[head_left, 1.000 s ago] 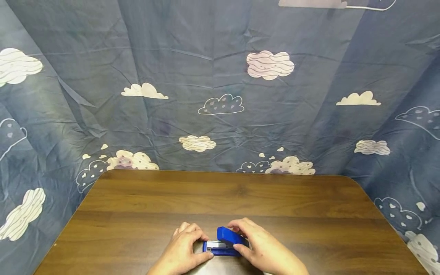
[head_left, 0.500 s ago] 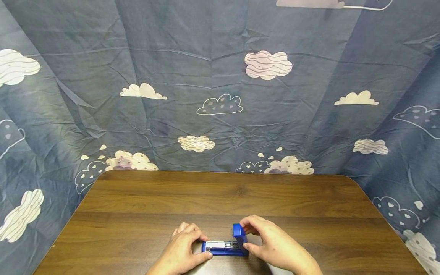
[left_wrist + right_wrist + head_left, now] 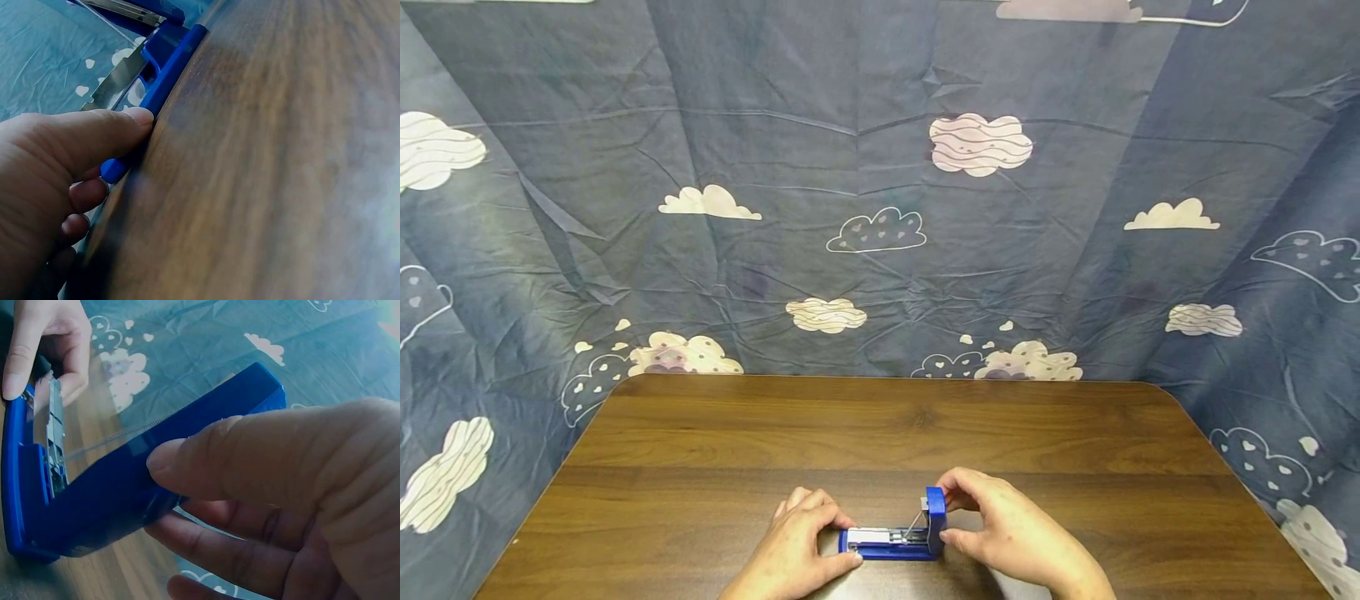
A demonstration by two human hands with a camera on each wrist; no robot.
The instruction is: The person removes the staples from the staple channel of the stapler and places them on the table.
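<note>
A blue stapler (image 3: 895, 552) lies on the wooden table with its top cover (image 3: 936, 517) swung up to about vertical at the right end. Its metal staple channel (image 3: 55, 428) is exposed, and a thin spring (image 3: 119, 434) stretches from it to the raised cover. My left hand (image 3: 805, 542) pinches the front end of the base between thumb and fingers; in the left wrist view the thumb (image 3: 134, 119) presses on the base's blue edge. My right hand (image 3: 1000, 533) grips the raised cover, thumb on one side and fingers on the other.
The brown wooden table (image 3: 880, 433) stretches away behind and to both sides of the stapler. A dark blue curtain (image 3: 775, 275) with printed clouds hangs along the table's far edge and sides.
My right hand has moved right, swinging the stapler's cover from a low tilt to about upright, baring the channel and spring. The left hand has stayed on the base.
</note>
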